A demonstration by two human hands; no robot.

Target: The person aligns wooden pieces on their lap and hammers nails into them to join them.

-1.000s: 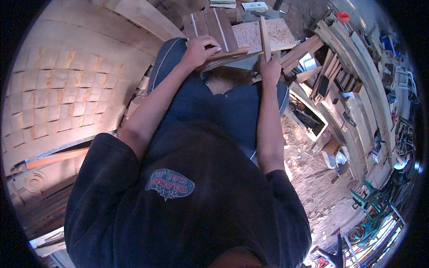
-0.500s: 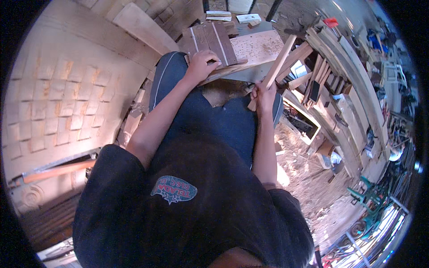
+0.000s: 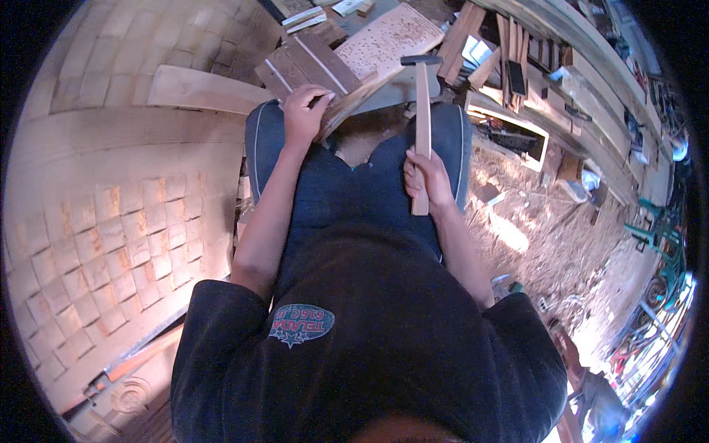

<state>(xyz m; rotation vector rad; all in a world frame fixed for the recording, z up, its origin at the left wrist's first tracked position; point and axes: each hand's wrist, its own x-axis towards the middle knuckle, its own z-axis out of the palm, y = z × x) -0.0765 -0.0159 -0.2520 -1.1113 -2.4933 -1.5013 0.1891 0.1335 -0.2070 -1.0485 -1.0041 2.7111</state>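
Now hammer (image 3: 422,125) over right thigh (image 3: 450,133), less right-slanted than before, right hand (image 3: 437,181) wrapped round it, left hand (image 3: 301,117) still at near edge of board (image 3: 299,63), fingers curled, contents can't tell.

Open room mid-lap (image 3: 347,188), boards (image 3: 306,65) ahead

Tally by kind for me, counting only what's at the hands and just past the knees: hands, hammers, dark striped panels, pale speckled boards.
Hands: 2, left hand and right hand
Hammer: 1
Dark striped panel: 1
Pale speckled board: 1
Total: 5
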